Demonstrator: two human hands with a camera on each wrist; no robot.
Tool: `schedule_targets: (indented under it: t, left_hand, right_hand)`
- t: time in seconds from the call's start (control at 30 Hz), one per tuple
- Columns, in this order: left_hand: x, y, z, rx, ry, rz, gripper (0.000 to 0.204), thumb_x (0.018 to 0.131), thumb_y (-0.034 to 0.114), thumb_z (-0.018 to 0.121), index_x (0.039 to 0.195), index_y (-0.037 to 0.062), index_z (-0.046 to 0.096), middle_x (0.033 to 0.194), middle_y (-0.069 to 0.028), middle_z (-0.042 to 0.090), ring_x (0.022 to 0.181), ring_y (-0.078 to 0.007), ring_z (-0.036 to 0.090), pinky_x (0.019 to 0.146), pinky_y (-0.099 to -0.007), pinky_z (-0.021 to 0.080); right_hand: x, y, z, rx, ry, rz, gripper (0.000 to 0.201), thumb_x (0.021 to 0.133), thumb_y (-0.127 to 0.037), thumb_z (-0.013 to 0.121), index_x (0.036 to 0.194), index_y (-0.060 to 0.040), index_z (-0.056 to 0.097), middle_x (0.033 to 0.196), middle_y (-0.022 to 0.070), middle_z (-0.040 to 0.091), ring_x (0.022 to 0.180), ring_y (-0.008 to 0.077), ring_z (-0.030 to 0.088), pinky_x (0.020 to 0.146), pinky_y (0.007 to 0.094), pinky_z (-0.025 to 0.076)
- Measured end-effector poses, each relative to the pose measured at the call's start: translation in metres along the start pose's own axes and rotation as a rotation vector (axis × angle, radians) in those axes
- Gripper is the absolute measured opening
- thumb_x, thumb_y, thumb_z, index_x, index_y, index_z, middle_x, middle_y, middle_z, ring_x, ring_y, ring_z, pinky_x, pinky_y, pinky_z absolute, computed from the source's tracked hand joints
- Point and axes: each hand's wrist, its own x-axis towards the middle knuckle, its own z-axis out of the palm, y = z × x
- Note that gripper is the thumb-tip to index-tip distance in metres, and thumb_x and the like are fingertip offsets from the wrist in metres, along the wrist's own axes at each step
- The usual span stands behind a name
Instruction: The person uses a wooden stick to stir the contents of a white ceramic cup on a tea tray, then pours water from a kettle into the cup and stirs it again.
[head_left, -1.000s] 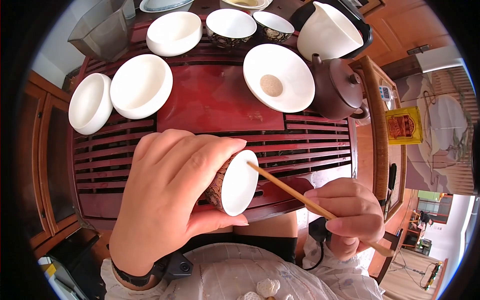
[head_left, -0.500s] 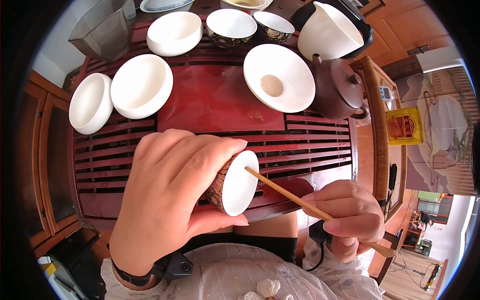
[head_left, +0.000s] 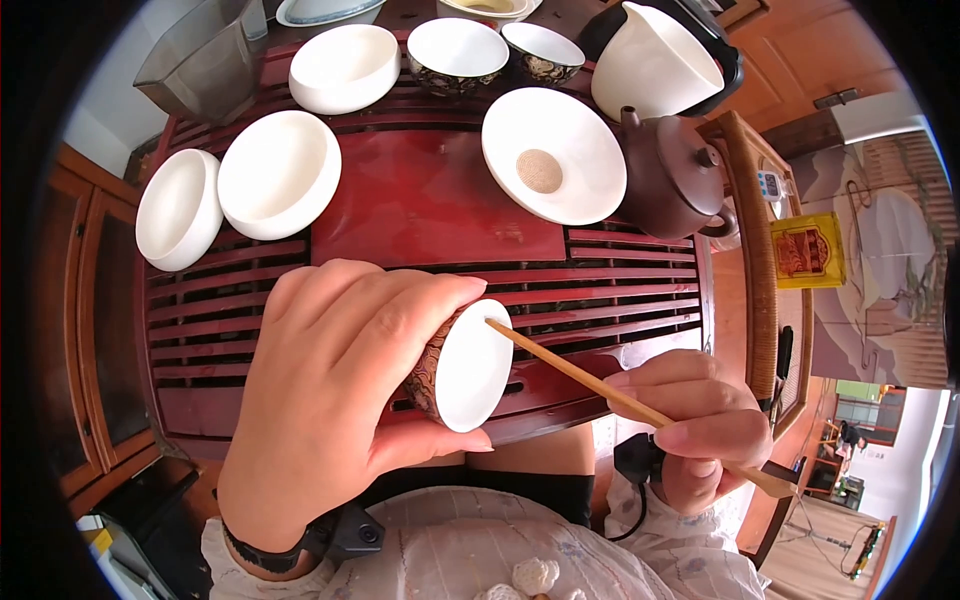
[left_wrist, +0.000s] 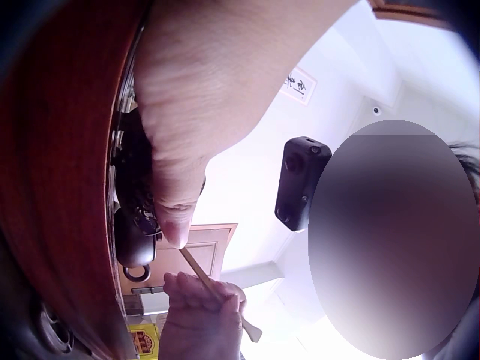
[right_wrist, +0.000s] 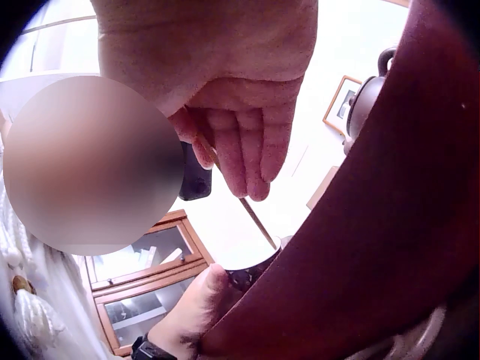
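My left hand (head_left: 325,380) grips a small teacup (head_left: 474,372), fingers over its top side and thumb beneath. The cup has a white inside and a dark patterned outside, and it is tipped so its mouth faces right. In my right hand (head_left: 705,425) a slim wooden stick (head_left: 562,366) with a flared rear end is pinched. Its thin tip overlaps the white inside near the cup's upper rim. From the left wrist view, the stick (left_wrist: 196,268) runs from beside the left thumb to the right hand. The right wrist view shows the cup's dark side (right_wrist: 244,279).
Behind the hands, a slatted red tea tray (head_left: 430,190) bears white bowls (head_left: 280,175), two dark patterned bowls (head_left: 458,48), a strainer bowl (head_left: 590,175), a white pitcher (head_left: 655,65) and a brown teapot (head_left: 672,175). A yellow tin (head_left: 806,250) stands at right.
The stick's tip slid a little down inside the cup, then back up toward the upper rim. My left hand keeps its hold on the cup.
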Motion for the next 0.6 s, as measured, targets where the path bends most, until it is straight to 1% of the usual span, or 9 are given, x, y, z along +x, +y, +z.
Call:
schedule_targets:
  t: [0.2,0.27,0.4,0.5,0.6]
  left_hand:
    - [0.000,0.000,0.000,0.002,-0.002,0.000,0.080,0.057,0.050,0.079,0.119,0.0050,0.058,0.110,-0.0086,0.064,0.098,-0.0308,0.055,0.088,-0.0414,0.040]
    - [-0.001,0.000,0.000,-0.002,-0.007,-0.013,0.080,0.057,0.050,0.080,0.119,0.0050,0.058,0.110,-0.0086,0.064,0.098,-0.0309,0.055,0.088,-0.0414,0.040]
    - [0.000,0.000,0.000,-0.003,-0.001,-0.003,0.081,0.056,0.050,0.080,0.119,0.0050,0.058,0.109,-0.0086,0.064,0.098,-0.0311,0.055,0.088,-0.0416,0.040]
    - [0.000,0.000,0.000,-0.005,-0.004,0.000,0.081,0.055,0.050,0.080,0.118,0.0050,0.058,0.109,-0.0085,0.064,0.097,-0.0311,0.055,0.089,-0.0416,0.039]
    - [-0.001,-0.001,0.000,-0.009,-0.004,0.002,0.081,0.055,0.051,0.080,0.118,0.0051,0.058,0.109,-0.0083,0.064,0.097,-0.0308,0.055,0.089,-0.0416,0.039]
  right_hand:
    - [0.000,0.003,-0.006,0.045,-0.033,0.001,0.022,0.097,-0.015,0.049,0.095,0.0042,0.058,0.079,0.0213,0.066,0.075,0.0360,0.069,0.059,0.0396,0.056]
    - [-0.001,0.003,-0.007,0.053,-0.020,0.056,0.022,0.097,-0.016,0.049,0.095,0.0039,0.059,0.081,0.0212,0.066,0.075,0.0359,0.069,0.060,0.0402,0.056]
    - [-0.002,0.005,-0.011,0.071,-0.047,0.045,0.023,0.098,-0.017,0.048,0.095,0.0029,0.058,0.082,0.0216,0.066,0.075,0.0357,0.069,0.061,0.0408,0.057]
    - [-0.002,0.005,-0.013,0.056,-0.036,0.081,0.024,0.099,-0.020,0.048,0.095,0.0018,0.058,0.083,0.0215,0.066,0.075,0.0356,0.069,0.062,0.0406,0.057]
    - [-0.003,0.006,-0.012,0.127,-0.060,0.132,0.025,0.100,-0.022,0.048,0.095,0.0003,0.057,0.082,0.0216,0.067,0.075,0.0354,0.069,0.063,0.0407,0.057]
